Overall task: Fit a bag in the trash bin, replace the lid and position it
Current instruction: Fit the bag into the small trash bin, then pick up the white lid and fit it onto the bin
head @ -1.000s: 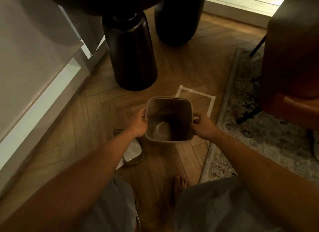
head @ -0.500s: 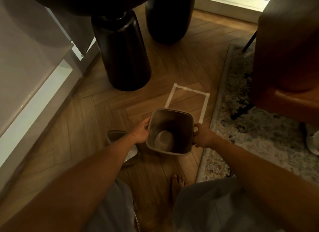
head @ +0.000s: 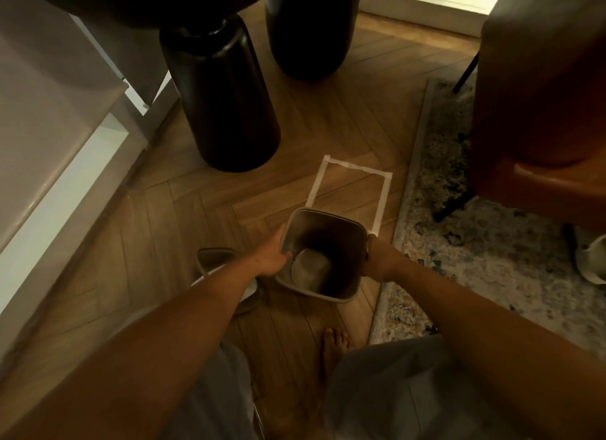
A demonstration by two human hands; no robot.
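Trash bin (head: 323, 252): a small grey bin with rounded corners. It has no lid on and no bag in it. It tips a bit, so its open top leans toward the person. Its inside is dark, with a pale patch at the bottom.
Where the bin is: over the wood floor (head: 203, 210), near the middle of the view. Its far edge covers the near end of the tape square.
Left hand (head: 270, 254): it grips the left rim of the bin. The fingers curl over the edge.
Right hand (head: 377, 259): it grips the right rim of the bin. The thumb sits on top of the edge.
The two hands: they are apart, one on each side of the bin, and both are clamped on it.
Tape square (head: 352, 190): white tape stuck on the floor in a box shape. It lies just past the bin, on the far side.
Lid (head: 226, 269): a grey lid lies on the floor to the left of the bin, partly hidden under the left arm.
Rug (head: 492, 243): a speckled rug lies on the right, just beside the tape square.
Chair (head: 541, 95): a brown chair stands on the rug, far right.
Table legs (head: 223, 95): two fat dark legs stand on the floor on the far side, past the tape square.
Bare foot (head: 333, 351): it rests on the floor, near the person, below the bin.
Slipper (head: 590, 259): a pale one lies at the right edge, on the rug.
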